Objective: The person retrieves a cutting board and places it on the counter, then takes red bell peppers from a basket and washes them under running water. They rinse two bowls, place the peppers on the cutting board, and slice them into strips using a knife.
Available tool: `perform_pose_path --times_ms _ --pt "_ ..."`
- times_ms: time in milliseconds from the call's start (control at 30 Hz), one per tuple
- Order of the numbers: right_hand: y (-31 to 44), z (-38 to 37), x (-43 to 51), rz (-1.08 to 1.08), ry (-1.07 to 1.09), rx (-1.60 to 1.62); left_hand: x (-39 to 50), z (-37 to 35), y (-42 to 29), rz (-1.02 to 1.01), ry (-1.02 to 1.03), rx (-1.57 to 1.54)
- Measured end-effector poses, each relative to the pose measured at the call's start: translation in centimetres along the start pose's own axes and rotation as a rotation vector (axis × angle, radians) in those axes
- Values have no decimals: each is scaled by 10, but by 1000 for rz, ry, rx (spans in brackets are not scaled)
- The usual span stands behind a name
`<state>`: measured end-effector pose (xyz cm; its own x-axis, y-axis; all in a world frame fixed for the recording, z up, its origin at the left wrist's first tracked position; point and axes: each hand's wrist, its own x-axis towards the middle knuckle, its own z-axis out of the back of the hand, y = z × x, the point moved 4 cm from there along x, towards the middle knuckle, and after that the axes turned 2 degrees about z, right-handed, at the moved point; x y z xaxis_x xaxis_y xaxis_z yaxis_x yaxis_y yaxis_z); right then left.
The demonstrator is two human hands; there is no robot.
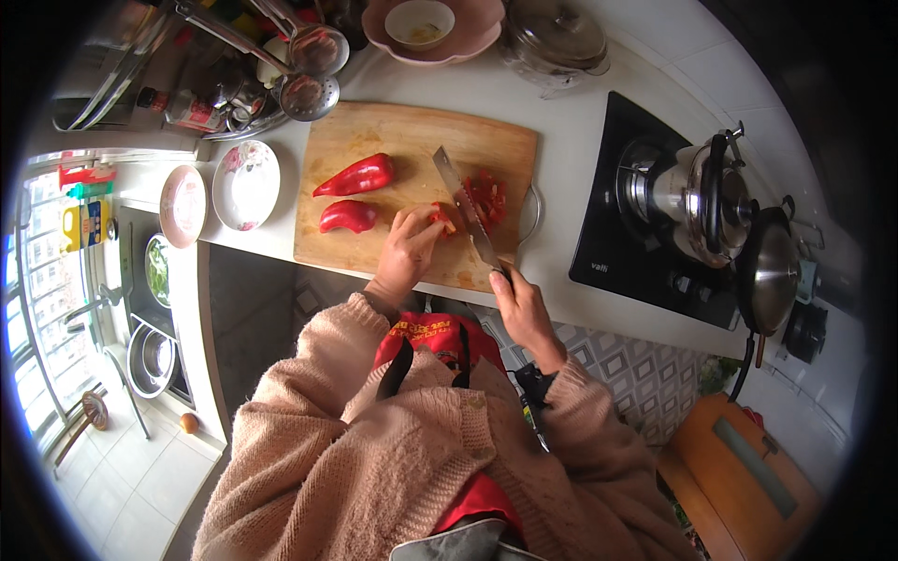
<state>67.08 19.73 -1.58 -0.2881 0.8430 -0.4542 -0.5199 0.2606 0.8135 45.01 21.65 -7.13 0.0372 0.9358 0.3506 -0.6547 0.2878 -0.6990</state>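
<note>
A wooden cutting board (414,133) lies on the counter before me. My right hand (523,305) grips the handle of a kitchen knife (463,203), whose blade slants up and left across the board. Just left of the blade, the fingers of my left hand (410,245) press on a piece of red pepper (443,219). Cut red pepper pieces (485,200) lie in a heap right of the blade. Toward the board's left side rest a long red pepper (356,175) and, below it, a shorter red pepper piece (349,217).
Two plates (245,186) (184,207) stand left of the board. Behind it are ladles (309,97), a pink bowl (449,49) and a lidded glass pot (554,42). A gas hob (603,245) at right bears a steel pot (691,203). A sink (151,315) is at far left.
</note>
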Motion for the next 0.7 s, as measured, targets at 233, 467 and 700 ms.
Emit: perform_pose_path --times_ms 233,467,700 --pt "23 30 -29 44 74 -159 1 1 4 2 47 8" --pt "21 31 -31 33 101 -180 0 1 6 0 36 8" --pt "23 29 -28 -11 129 -196 3 0 6 20 25 -18"
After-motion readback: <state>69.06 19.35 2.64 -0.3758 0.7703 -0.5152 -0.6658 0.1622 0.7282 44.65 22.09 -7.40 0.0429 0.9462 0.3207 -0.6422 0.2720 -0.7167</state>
